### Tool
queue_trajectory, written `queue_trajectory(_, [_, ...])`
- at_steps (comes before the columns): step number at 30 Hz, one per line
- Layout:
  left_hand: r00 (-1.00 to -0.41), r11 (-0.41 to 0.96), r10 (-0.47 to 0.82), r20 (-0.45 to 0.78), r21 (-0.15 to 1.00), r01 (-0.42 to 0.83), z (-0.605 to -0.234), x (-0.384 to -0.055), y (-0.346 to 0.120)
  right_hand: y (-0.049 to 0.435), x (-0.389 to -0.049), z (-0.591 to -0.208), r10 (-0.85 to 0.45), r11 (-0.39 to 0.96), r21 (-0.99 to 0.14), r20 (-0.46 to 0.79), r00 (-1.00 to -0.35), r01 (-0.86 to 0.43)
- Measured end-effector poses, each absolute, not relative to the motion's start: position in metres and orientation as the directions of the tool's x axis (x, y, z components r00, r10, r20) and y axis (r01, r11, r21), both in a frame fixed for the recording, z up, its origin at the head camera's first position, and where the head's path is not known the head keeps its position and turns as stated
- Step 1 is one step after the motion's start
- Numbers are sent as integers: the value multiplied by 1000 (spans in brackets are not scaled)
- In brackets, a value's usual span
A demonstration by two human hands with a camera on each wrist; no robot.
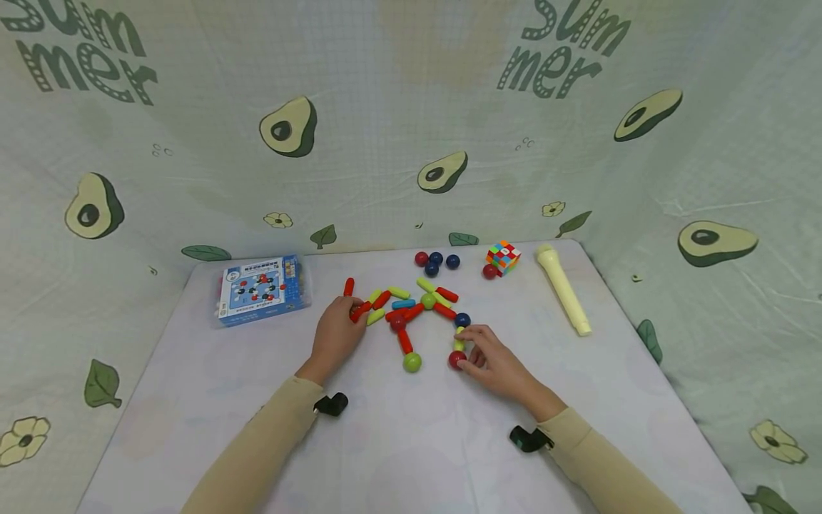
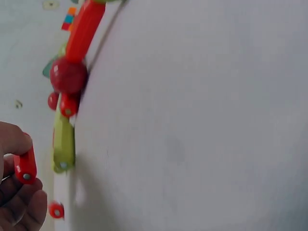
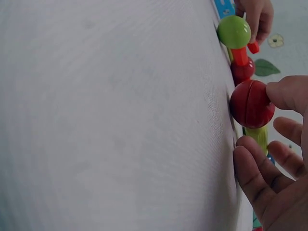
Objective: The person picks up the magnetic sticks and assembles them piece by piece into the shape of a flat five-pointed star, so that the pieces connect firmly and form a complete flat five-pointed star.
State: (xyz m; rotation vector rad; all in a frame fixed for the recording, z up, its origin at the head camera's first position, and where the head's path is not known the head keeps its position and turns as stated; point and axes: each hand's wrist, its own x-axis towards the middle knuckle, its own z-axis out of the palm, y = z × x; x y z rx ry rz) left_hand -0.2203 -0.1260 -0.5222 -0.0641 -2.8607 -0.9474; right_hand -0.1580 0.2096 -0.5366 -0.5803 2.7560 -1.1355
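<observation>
My left hand pinches a short red rod between thumb and fingers, raised a little over the table at the left of the loose rods. My right hand is at the lower right end of a ball-and-rod model. Its thumb touches a red ball, while the other fingers lie loosely bent beside a yellow-green rod. That rod runs up to a dark blue ball. Red rods link the model's green ball, dark red ball and front green ball.
Several loose yellow-green and red rods and a blue rod lie between the hands. Behind are loose dark blue balls, red balls and a puzzle cube. A kit box stands left, a pale yellow stick right.
</observation>
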Motion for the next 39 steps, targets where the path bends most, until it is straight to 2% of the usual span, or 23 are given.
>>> queue_trajectory(10, [-973,805,182,141,547,230,-515,-197,-90,211,-158,-537,-375,642,-709,43,-926,-292])
queue_trajectory(25, [-878,763,446,175,438,475,-516,-172,-44,214,-160,-536,-444,636,-676,75,-893,-373])
queue_trajectory(39, [-831,749,528,172,367,552,-519,-165,-29,215,-160,-536,-451,629,-671,96,-887,-392])
